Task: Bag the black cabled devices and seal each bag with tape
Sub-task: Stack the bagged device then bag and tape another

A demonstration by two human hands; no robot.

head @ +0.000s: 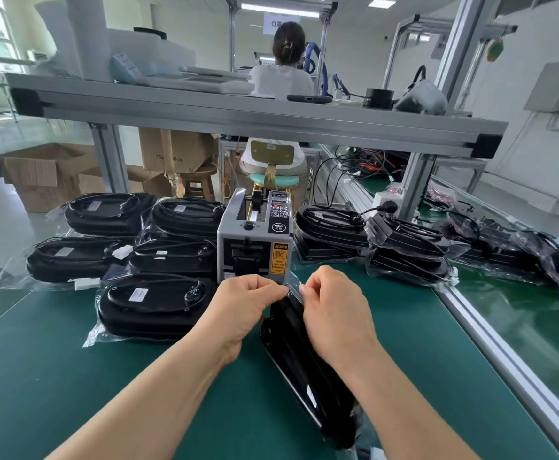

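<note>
Squarely at centre frame, the left hand (249, 303) and right hand (332, 310) each pinch the folded mouth of a clear plastic bag (293, 291) holding a black cabled device (304, 366), which sits tilted on edge on the green bench mat (105, 376), just in front of a grey automatic tape dispenser (254, 237). Bagged devices (151, 307) lie stacked at middle left, and more devices (407, 247) are piled at middle right

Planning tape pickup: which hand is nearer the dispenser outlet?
Left. Left hand, pinching the bag, is just before the outlet; right hand, pinching it too, is off to the outlet's right.
</note>
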